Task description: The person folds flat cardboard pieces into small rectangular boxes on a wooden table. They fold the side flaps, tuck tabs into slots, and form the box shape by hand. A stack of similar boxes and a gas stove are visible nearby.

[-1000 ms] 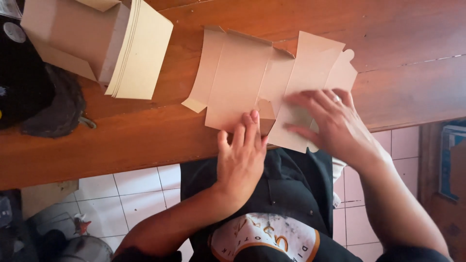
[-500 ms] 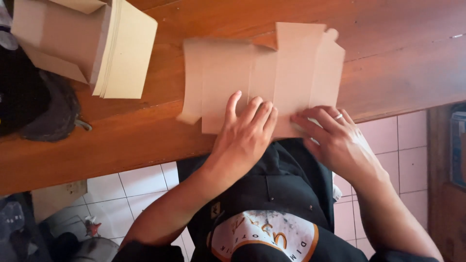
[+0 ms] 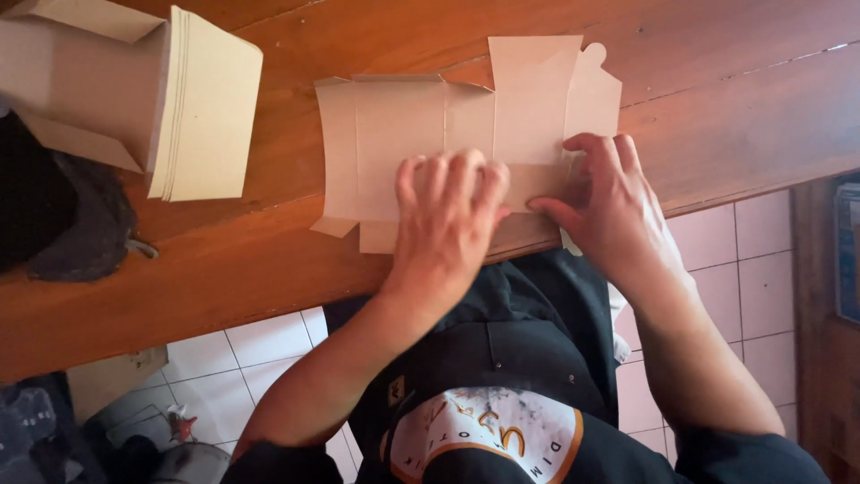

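Here, left hand [image 3: 448,220] flat, fingers spread on the unfolded cardboard box blank [image 3: 403,143], right hand [image 3: 609,202] open, pressing its edge, wooden table [image 3: 717,90], stack of blanks [image 3: 206,108] nearby.

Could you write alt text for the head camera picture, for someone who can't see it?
Two bare hands, left hand and right hand, press a flat brown cardboard box blank on a wooden table. A stack of similar blanks lies at upper left.
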